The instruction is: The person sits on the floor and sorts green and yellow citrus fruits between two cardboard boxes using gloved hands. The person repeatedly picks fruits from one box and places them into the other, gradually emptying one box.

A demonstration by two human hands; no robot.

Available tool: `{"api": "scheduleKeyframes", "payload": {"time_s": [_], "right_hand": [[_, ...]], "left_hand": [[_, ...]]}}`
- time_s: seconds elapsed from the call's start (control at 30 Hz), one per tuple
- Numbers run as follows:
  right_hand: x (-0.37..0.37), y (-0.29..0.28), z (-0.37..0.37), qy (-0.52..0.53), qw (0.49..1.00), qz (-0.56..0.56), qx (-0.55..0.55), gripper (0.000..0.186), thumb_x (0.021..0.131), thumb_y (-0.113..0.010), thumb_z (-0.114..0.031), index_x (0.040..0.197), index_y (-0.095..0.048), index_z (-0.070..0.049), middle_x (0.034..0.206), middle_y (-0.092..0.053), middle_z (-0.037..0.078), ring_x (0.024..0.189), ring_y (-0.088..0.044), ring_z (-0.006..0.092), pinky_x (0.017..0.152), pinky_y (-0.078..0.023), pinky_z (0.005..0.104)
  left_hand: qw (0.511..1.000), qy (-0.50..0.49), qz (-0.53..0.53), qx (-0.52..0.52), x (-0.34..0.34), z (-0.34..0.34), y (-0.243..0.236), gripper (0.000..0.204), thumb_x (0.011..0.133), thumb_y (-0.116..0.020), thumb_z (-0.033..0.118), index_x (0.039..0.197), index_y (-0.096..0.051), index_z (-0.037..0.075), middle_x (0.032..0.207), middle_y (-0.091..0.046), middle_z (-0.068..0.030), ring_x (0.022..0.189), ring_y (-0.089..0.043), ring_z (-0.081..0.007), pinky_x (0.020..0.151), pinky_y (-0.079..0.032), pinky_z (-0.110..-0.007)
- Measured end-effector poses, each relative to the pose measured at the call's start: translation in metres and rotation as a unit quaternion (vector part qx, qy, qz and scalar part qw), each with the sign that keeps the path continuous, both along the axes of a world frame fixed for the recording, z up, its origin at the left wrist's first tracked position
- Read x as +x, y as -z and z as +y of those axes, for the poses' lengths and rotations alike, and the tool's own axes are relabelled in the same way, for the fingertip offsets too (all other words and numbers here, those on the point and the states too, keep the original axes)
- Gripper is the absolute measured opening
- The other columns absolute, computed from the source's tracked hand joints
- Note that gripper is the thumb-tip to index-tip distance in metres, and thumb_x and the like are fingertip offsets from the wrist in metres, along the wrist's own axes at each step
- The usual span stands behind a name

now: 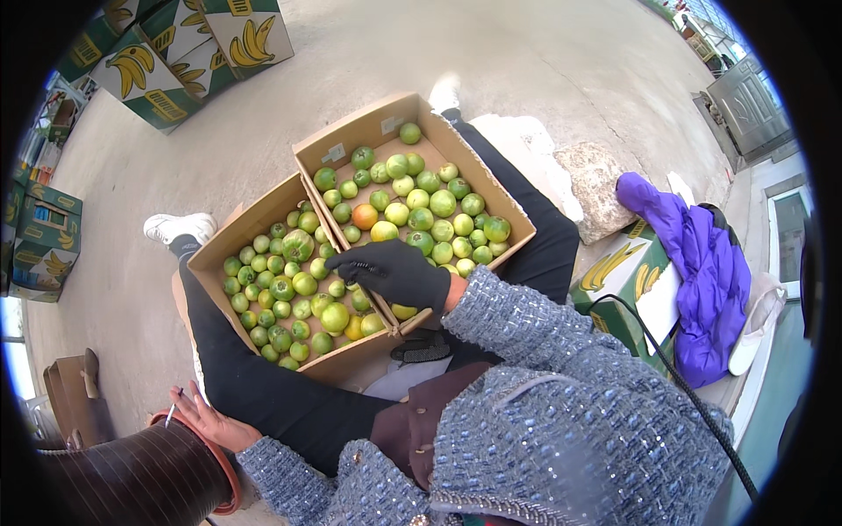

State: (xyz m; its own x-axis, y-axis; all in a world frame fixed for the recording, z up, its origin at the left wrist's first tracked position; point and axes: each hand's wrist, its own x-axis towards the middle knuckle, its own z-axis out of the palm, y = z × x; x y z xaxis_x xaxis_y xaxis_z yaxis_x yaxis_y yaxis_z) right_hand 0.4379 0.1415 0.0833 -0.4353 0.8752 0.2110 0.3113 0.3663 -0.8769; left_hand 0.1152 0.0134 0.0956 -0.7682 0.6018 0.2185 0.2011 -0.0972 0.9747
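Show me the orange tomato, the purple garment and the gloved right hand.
Orange tomato (364, 216): head view, its upper face.
Purple garment (706, 276): head view, its middle folds.
Gloved right hand (396, 272): head view, back of hand.

Open cardboard boxes: two, left (358, 349) and right (361, 138). Green tomatoes (443, 203): dozens in each; overlap prevents exact tally. Orange-red tomato (364, 216): one, near right box's left edge. Gloves (399, 270): one seen. Cigarettes (174, 407): one. Purple garments (693, 272): one. Banana-print cartons (149, 83): several, partly cut off.
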Motion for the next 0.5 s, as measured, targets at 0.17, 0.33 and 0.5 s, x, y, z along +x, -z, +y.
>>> {"api": "scheduleKeyframes", "payload": {"time_s": [0.17,0.33,0.5], "right_hand": [[0.067,0.035,0.060,0.193,0.964,-0.165,0.077,0.024,0.087,-0.059,-0.020,0.107,-0.064,-0.009,0.095,-0.067,0.013,0.084,-0.063,0.0287,0.076,-0.050,0.0383],[0.080,0.044,0.102,0.237,0.902,-0.330,0.146,0.041,0.083,-0.060,-0.027,0.122,-0.054,-0.015,0.120,-0.055,0.013,0.108,-0.052,0.0324,0.088,-0.042,0.0451],[0.067,0.105,0.146,0.192,0.890,-0.385,0.152,0.051,0.080,-0.062,-0.028,0.129,-0.049,-0.022,0.119,-0.052,0.013,0.109,-0.049,0.0305,0.092,-0.039,0.0448]], "left_hand": [[1.000,-0.028,-0.005,-0.009,0.014,0.005,-0.013,0.049,0.095,-0.039,0.013,0.142,-0.029,0.002,0.145,-0.031,-0.0132,0.129,-0.038,-0.0291,0.108,-0.027,-0.038],[0.999,0.012,0.049,-0.005,0.035,0.006,-0.034,0.050,0.094,-0.037,0.014,0.142,-0.028,0.002,0.146,-0.030,-0.0121,0.129,-0.036,-0.0276,0.103,-0.031,-0.035],[0.985,0.139,0.009,0.103,0.090,0.002,-0.087,0.054,0.093,-0.040,0.020,0.143,-0.026,0.005,0.149,-0.022,-0.0089,0.131,-0.034,-0.0260,0.101,-0.032,-0.035]]}}
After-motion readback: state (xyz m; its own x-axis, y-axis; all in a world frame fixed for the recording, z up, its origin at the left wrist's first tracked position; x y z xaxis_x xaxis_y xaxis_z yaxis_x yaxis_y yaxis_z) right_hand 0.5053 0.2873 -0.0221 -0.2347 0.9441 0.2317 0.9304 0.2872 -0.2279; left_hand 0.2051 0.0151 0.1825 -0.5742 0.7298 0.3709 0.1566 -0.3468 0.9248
